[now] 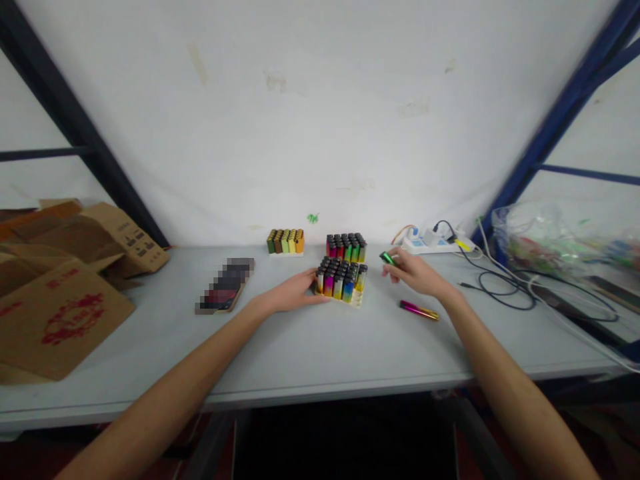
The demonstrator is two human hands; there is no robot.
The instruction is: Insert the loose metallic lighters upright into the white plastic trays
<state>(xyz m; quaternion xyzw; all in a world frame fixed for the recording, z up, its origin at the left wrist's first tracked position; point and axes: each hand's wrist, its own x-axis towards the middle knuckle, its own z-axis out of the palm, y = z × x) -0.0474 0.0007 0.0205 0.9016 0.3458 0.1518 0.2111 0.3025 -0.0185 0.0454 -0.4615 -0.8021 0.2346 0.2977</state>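
Near the middle of the table stands a white tray (357, 301) packed with metallic multicoloured lighters (338, 285), black tops up. A few slots at its right front corner hold no lighter. My left hand (296, 292) grips the tray's left side, thumb along the front and fingers toward the back. To the right of the tray, my right hand (407, 272) is raised a little above the table, pinching a green lighter (387, 258) between thumb and fingers. A single pink-and-gold lighter (419, 311) lies on the table below that hand.
Behind stand a second block of lighters (346, 245) and a yellow-green set (285, 241). A phone (227, 285) lies left. Cardboard boxes (65, 313) fill the far left. A power strip (437, 243), cables (500, 290) and plastic bags (550, 233) occupy the right.
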